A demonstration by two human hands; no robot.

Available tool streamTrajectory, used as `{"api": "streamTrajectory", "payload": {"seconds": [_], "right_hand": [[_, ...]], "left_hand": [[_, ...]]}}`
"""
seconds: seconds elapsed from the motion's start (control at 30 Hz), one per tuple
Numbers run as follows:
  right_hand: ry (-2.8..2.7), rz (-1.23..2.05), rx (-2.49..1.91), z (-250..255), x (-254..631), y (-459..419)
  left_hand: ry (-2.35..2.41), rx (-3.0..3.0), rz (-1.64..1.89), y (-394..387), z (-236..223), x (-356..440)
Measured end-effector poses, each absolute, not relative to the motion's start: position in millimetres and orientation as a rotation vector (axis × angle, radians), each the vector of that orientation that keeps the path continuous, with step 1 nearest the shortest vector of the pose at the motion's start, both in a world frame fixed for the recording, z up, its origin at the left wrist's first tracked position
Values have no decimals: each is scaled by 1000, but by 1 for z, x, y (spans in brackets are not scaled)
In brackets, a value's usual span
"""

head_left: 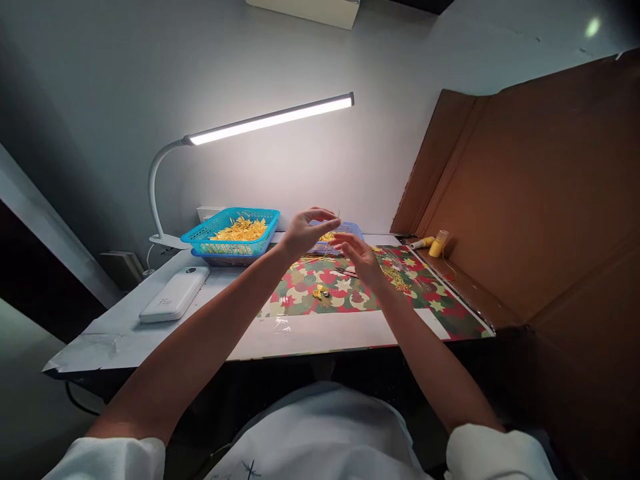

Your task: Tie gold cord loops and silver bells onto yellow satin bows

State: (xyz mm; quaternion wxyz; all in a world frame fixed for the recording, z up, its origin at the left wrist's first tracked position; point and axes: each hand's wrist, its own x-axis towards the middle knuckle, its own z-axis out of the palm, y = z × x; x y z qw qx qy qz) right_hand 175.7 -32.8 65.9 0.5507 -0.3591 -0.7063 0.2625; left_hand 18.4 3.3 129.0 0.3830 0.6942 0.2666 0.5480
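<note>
The person wears a loose white shirt (325,443), its cloth softly creased and shading to blue-grey near the upper edge. The left sleeve (115,460) and right sleeve (497,453), both plain white, end in wide openings around the elbows; left forearm (210,340) and right forearm (425,347) are bare. Low on the shirt front sits a dark mark (251,470) of thin crossed strokes, with fainter lines beside it

On the table (117,333), a power bank (175,297) lies before the stacked baskets (230,249), left of the hands (304,233).
</note>
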Motion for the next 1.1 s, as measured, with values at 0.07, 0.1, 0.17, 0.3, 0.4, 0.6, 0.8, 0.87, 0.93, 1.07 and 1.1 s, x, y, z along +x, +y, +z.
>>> {"api": "streamTrajectory", "payload": {"seconds": [0.07, 0.1, 0.17, 0.3, 0.4, 0.6, 0.8, 0.87, 0.93, 1.07, 1.1], "right_hand": [[-1665, 696, -719, 81, 170, -36], [-1656, 712, -678, 85, 167, -37], [-1622, 719, -647, 87, 163, -37], [-1498, 713, -708, 80, 167, -35], [-1421, 680, -811, 71, 175, -32], [-1473, 676, -963, 33, 175, -17], [-1571, 644, -1081, -11, 162, -7], [-1599, 633, -1075, -17, 161, -5], [-1622, 637, -1063, -20, 161, -4], [-1640, 664, -1078, -27, 161, -3], [-1638, 668, -1087, -30, 161, -2]], "left_hand": [[675, 1776, 1343, 0, 125, 22], [678, 1782, 1314, 0, 123, 23], [702, 1800, 1264, 1, 119, 23], [884, 1860, 1182, 6, 89, 9], [1124, 1924, 1080, 5, 46, -7], [1278, 2063, 941, 4, -11, -15], [1210, 2078, 956, 12, -24, -11], [1187, 2062, 978, 12, -27, -12], [1162, 2052, 999, 13, -29, -13], [1098, 2044, 1041, 14, -27, -15], [1082, 2043, 1052, 14, -27, -15]]}}
